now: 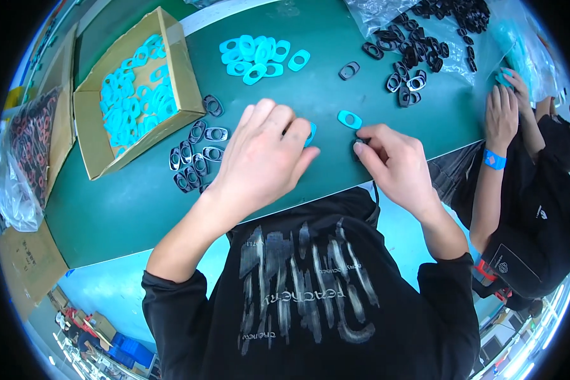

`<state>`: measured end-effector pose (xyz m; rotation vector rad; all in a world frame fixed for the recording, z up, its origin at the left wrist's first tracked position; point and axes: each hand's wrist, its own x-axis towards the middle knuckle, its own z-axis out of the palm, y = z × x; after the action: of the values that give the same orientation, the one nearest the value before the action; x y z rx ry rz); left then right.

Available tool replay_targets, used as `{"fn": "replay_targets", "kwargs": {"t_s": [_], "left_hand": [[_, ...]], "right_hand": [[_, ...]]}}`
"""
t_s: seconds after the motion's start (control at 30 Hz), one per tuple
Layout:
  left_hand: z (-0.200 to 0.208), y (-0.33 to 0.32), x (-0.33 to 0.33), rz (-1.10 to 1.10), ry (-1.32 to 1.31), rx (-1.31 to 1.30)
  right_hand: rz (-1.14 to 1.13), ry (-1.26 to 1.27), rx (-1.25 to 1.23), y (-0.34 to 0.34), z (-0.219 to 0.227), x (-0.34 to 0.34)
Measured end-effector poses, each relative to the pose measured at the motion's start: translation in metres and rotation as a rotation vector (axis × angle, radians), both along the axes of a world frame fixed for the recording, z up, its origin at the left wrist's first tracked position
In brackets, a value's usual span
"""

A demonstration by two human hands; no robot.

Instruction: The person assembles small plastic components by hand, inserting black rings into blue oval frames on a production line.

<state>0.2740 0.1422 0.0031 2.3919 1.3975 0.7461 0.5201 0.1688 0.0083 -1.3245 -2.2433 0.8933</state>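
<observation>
My left hand [266, 149] is closed, its fingers curled downward and the thumb stretched out. At its thumb and index finger a turquoise oval ring [311, 133] shows in part; the rest of the grip is hidden. With thumb and forefinger my right hand [396, 161] pinches a black oval ring [359, 151], mostly covered by the fingers, near the table's front edge. Just beyond that hand a single turquoise ring with a round hole [349, 120] lies flat. Several black rings [199, 164] are scattered left of my left hand.
On the green table [120, 215], a cardboard box [88, 139] of turquoise rings stands left. A turquoise pile [254, 57] lies at the back. Black rings [418, 50] spill from a clear bag [462, 66] at far right. Another person's hands [503, 107] work at the right edge.
</observation>
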Motion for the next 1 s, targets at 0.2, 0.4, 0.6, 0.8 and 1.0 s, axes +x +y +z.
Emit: {"fn": "replay_targets", "kwargs": {"t_s": [0.2,0.4,0.6,0.8,1.0], "left_hand": [[-0.003,0.0,-0.006,-0.038,0.027,-0.048],[0.002,-0.004,0.026,-0.06,-0.062,0.055],[-0.007,-0.009,0.032,-0.074,0.01,0.057],[0.004,-0.005,-0.004,0.093,-0.07,0.024],[-0.001,-0.003,0.004,0.062,-0.052,0.013]], "right_hand": [[0.078,-0.006,-0.191,0.015,0.014,0.008],[0.252,-0.065,0.104,0.011,0.002,0.0],[0.248,-0.019,0.19,0.056,0.015,0.002],[0.371,-0.181,0.487,0.104,-0.007,-0.009],[0.275,-0.05,0.376,0.102,-0.012,-0.022]]}}
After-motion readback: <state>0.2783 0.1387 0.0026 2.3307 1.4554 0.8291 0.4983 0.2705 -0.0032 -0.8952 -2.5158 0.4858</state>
